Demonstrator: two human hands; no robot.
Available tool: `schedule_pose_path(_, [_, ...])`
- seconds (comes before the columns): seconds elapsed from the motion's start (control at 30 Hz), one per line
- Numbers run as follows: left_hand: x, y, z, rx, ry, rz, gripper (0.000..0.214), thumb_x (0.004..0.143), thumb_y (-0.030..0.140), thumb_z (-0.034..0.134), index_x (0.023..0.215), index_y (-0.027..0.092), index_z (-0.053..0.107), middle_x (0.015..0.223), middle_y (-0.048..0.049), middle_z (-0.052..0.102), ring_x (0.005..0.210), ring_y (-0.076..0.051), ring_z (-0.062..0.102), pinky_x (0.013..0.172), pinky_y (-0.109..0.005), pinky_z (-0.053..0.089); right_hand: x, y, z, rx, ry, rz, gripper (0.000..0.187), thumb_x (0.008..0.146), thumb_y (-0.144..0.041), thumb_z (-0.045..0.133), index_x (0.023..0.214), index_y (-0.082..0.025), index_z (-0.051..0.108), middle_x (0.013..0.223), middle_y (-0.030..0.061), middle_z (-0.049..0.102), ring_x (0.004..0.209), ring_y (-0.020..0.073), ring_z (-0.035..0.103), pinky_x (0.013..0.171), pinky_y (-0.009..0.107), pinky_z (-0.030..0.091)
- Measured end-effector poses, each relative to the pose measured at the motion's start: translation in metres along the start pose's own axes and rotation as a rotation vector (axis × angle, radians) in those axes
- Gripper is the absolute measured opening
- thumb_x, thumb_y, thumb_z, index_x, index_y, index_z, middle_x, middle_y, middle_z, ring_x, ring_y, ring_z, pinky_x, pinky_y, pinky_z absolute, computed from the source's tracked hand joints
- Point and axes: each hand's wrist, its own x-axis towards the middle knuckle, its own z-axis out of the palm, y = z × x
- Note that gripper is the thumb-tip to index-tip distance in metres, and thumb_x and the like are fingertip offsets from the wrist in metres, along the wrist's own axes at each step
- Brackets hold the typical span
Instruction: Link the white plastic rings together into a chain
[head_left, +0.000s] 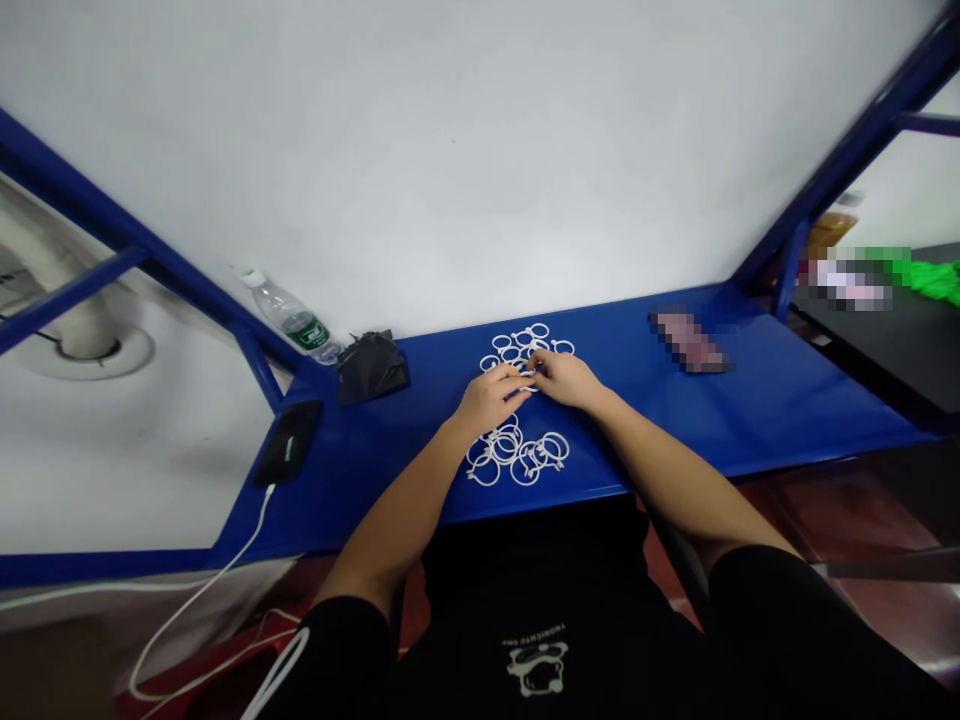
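Note:
Both my hands meet over the blue table, fingertips pinched round one white plastic ring point(531, 389) that is partly hidden by the fingers. My left hand point(489, 397) is closed on its left side. From the right, my right hand point(568, 379) pinches the same ring with thumb and bent fingers. Just beyond the hands lies a loose group of white rings point(511, 354), each with a small tab or clip. Nearer to my body, between my forearms, a second heap of similar rings point(505, 448) overlaps on the table.
The blue table point(442, 480) meets a white wall panel point(465, 180). At the left are a water bottle point(304, 325), a black plastic bag point(371, 367) and a black power bank point(289, 443) with a white cable point(259, 525). A blurred-out object point(690, 340) lies at right.

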Motion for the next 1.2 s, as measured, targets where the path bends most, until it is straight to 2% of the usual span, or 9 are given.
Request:
schedule_pose_path(0.17, [0.001, -0.009, 0.003, 0.055, 0.149, -0.173, 0.021, 0.095, 0.030, 0.076, 0.114, 0.022, 0.079, 0.104, -0.0043, 0.076, 0.066, -0.009, 0.064, 0.073, -0.025, 0.057, 0.001, 0.000, 0.005, 0.070, 0.054, -0.034, 0.019, 0.091, -0.021, 0.061, 0.108, -0.023, 0.067, 0.078, 0.0006, 0.076, 0.067, 0.0186, 0.066, 0.062, 0.026, 0.037])
schedule_pose_path(0.27, [0.001, -0.014, 0.003, 0.036, 0.158, -0.220, 0.016, 0.097, 0.033, 0.073, 0.106, 0.023, 0.081, 0.096, -0.0034, 0.078, 0.072, -0.012, 0.069, 0.075, -0.025, 0.057, 0.001, 0.001, 0.006, 0.123, 0.098, -0.076, 0.021, 0.091, -0.019, 0.059, 0.111, -0.022, 0.065, 0.075, -0.0003, 0.074, 0.065, 0.0180, 0.065, 0.062, 0.026, 0.038])
schedule_pose_path(0.47, [0.002, -0.013, 0.003, -0.011, 0.165, -0.177, 0.016, 0.100, 0.030, 0.068, 0.105, 0.024, 0.081, 0.105, -0.0055, 0.082, 0.093, -0.018, 0.077, 0.085, -0.030, 0.061, -0.002, 0.004, 0.005, 0.221, 0.086, -0.251, 0.024, 0.096, -0.036, 0.064, 0.114, -0.021, 0.067, 0.073, -0.0013, 0.072, 0.064, 0.0159, 0.064, 0.063, 0.025, 0.040])
schedule_pose_path(0.57, [0.002, -0.010, 0.001, -0.029, 0.166, -0.106, 0.017, 0.101, 0.030, 0.066, 0.100, 0.023, 0.081, 0.103, -0.0052, 0.082, 0.095, -0.018, 0.078, 0.087, -0.032, 0.062, -0.003, 0.006, 0.006, 0.258, 0.061, -0.319, 0.030, 0.096, -0.042, 0.067, 0.117, -0.021, 0.067, 0.072, -0.0019, 0.071, 0.063, 0.0151, 0.064, 0.064, 0.024, 0.040])
schedule_pose_path(0.73, [0.002, -0.008, -0.002, 0.049, 0.192, -0.037, 0.022, 0.103, 0.034, 0.063, 0.100, 0.022, 0.081, 0.098, -0.0054, 0.083, 0.090, -0.018, 0.079, 0.082, -0.031, 0.062, -0.002, 0.004, 0.007, 0.327, 0.085, -0.298, 0.028, 0.093, -0.040, 0.071, 0.114, -0.021, 0.070, 0.074, -0.0018, 0.071, 0.064, 0.0142, 0.064, 0.065, 0.024, 0.042])
schedule_pose_path(0.9, [0.002, -0.008, -0.002, 0.131, 0.192, -0.001, 0.025, 0.104, 0.035, 0.060, 0.098, 0.021, 0.080, 0.095, -0.0058, 0.083, 0.084, -0.018, 0.078, 0.077, -0.030, 0.060, -0.004, 0.001, 0.003, 0.408, 0.048, -0.312, 0.029, 0.092, -0.042, 0.072, 0.111, -0.020, 0.070, 0.070, -0.0034, 0.069, 0.061, 0.0135, 0.061, 0.064, 0.024, 0.043])
schedule_pose_path(1.1, [0.000, -0.006, -0.003, 0.044, 0.127, -0.043, 0.022, 0.104, 0.033, 0.061, 0.099, 0.021, 0.079, 0.091, -0.0040, 0.082, 0.079, -0.016, 0.077, 0.074, -0.027, 0.059, -0.007, -0.003, -0.002, 0.309, 0.019, -0.311, 0.026, 0.091, -0.042, 0.071, 0.106, -0.020, 0.071, 0.070, -0.0033, 0.068, 0.061, 0.0134, 0.060, 0.064, 0.025, 0.039])
schedule_pose_path(1.2, [-0.001, -0.008, 0.000, -0.005, 0.100, -0.067, 0.019, 0.103, 0.031, 0.063, 0.104, 0.021, 0.079, 0.097, -0.0041, 0.083, 0.080, -0.015, 0.077, 0.075, -0.027, 0.060, -0.007, -0.005, -0.002, 0.213, 0.011, -0.284, 0.024, 0.089, -0.040, 0.071, 0.102, -0.020, 0.071, 0.071, -0.0020, 0.070, 0.063, 0.0142, 0.061, 0.064, 0.025, 0.037])
